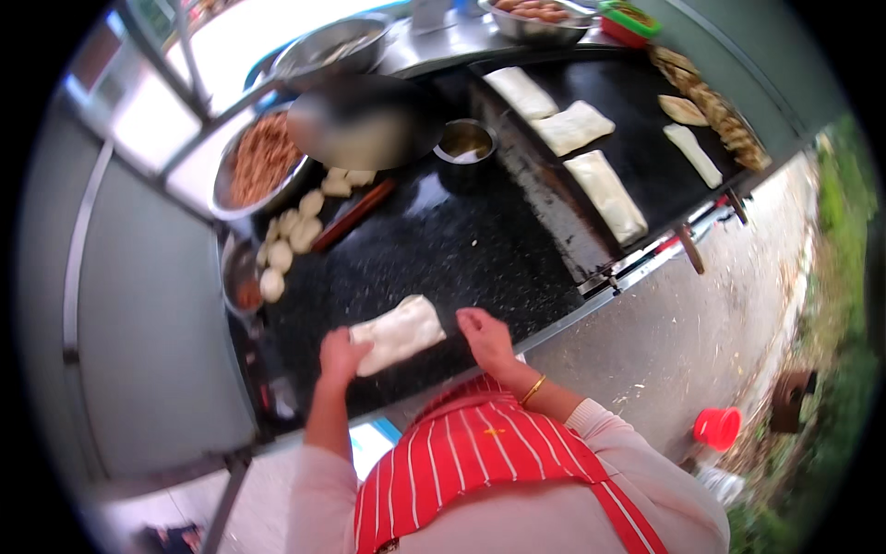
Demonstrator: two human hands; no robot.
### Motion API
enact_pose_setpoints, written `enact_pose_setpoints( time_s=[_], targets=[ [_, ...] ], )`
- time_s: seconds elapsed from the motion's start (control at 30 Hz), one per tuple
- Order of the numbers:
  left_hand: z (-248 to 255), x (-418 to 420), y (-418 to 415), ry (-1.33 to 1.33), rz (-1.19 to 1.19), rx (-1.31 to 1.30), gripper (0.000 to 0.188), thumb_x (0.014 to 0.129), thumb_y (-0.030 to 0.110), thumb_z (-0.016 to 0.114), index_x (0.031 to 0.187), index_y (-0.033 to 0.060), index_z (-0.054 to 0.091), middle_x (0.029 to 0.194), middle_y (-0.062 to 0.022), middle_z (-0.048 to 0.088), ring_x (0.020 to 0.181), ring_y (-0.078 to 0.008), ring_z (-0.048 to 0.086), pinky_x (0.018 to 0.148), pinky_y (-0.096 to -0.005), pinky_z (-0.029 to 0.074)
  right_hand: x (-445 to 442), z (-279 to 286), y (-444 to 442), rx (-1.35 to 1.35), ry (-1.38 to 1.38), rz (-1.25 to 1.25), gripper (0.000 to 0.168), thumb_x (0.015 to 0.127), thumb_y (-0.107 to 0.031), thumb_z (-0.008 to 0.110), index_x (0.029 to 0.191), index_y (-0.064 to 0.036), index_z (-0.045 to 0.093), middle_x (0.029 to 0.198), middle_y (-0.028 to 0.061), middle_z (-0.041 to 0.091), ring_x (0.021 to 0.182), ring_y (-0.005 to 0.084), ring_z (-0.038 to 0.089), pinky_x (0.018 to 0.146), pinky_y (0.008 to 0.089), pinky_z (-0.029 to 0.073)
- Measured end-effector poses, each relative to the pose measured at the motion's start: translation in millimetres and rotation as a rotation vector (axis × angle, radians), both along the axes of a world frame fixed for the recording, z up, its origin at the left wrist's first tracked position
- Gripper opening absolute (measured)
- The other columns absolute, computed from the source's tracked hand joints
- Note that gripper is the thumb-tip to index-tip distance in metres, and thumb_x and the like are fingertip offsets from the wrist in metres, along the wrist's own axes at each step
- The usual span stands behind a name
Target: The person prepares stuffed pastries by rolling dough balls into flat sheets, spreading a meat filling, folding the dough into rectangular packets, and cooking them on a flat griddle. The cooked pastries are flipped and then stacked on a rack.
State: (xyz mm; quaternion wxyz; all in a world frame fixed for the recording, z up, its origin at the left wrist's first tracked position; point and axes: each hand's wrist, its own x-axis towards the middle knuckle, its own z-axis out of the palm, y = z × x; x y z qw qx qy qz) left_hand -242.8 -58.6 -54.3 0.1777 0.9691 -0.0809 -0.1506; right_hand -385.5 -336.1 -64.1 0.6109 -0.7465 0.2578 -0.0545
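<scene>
A flat, folded rectangle of pale dough (400, 335) lies on the black work surface (429, 242) close to its front edge. My left hand (344, 355) grips the dough's left end, the thumb on top and the fingers at its edge. Just past the dough's right end is my right hand (486, 337), its fingers curled together, apart from the dough and apparently holding nothing. Beyond the dough lies a reddish-brown rolling pin (353, 215), beside several dough balls (280, 256).
At left stand a bowl of reddish filling (263, 163) and a smaller metal bowl (242, 277). A metal cup of oily liquid (467, 142) stands near the griddle (623, 104), which bears several dough parcels (606, 196) and a row of browned pastries (706, 104).
</scene>
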Motion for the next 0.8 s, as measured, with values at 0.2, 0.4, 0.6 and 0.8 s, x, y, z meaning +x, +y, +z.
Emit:
enact_pose_setpoints(
  time_s=[0.2,0.4,0.6,0.8],
  targets=[
    [70,-19,-90,0.163,-0.068,-0.480,0.023,0.074,0.010,0.076,0.091,0.0001,0.064,0.082,-0.0062,0.066,0.075,-0.0122,0.061,0.068,-0.0307,0.050,18,-29,-18,0.366,0.009,-0.074,0.049,0.096,-0.034,0.065,0.129,0.002,0.058,0.118,0.0142,0.070,0.104,0.0247,0.068,0.089,0.0365,0.053],
    [221,-18,-176,0.478,-0.148,-0.926,0.026,0.079,0.004,0.076,0.101,-0.0001,0.063,0.095,-0.0055,0.069,0.081,-0.0121,0.065,0.074,-0.0263,0.052,-4,50,-74,1.346,-0.143,-0.003,0.053,0.096,-0.027,0.066,0.140,-0.004,0.048,0.126,0.0114,0.065,0.108,0.0261,0.066,0.086,0.0426,0.056],
    [272,35,-261,0.494,-0.260,-0.946,0.031,0.086,0.008,0.073,0.112,0.0006,0.057,0.098,-0.0070,0.068,0.082,-0.0117,0.065,0.072,-0.0236,0.051,-28,164,-150,0.996,-0.429,-0.059,0.043,0.093,-0.014,0.069,0.132,-0.003,0.056,0.117,0.0097,0.068,0.102,0.0224,0.068,0.077,0.0366,0.059],
    [269,86,-441,0.350,-0.502,-0.755,0.027,0.087,0.008,0.069,0.111,-0.0007,0.060,0.095,-0.0056,0.067,0.083,-0.0129,0.065,0.073,-0.0264,0.052,-19,209,-281,0.478,-0.428,-0.293,0.037,0.091,-0.006,0.069,0.125,-0.001,0.059,0.107,0.0075,0.069,0.091,0.0171,0.068,0.070,0.0317,0.060]
  ],
)
